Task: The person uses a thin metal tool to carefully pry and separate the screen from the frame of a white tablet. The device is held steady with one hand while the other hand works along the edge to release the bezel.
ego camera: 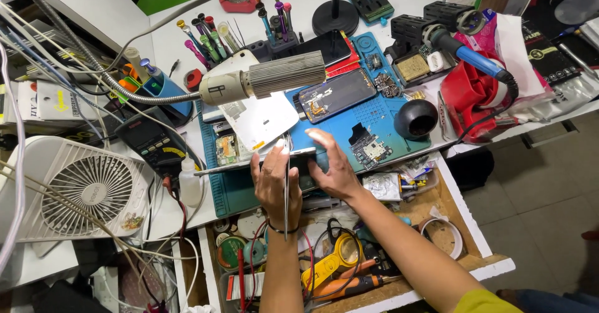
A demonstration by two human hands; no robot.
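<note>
Left hand [272, 182] and right hand [334, 169] grip a phone [301, 161] between them. Blue mat [374, 116] lies just beyond, on the counter [168, 44].

Phone [302, 161] glossy glass; mat [380, 116] matt rubber; lamp head [287, 74] ribbed metal

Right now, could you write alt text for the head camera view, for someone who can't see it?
Two bare hands, left hand and right hand, grip a phone edge-on over a blue mat on a cluttered white bench. A lamp hangs above; a white fan stands left, and an open drawer of tools lies below.
</note>
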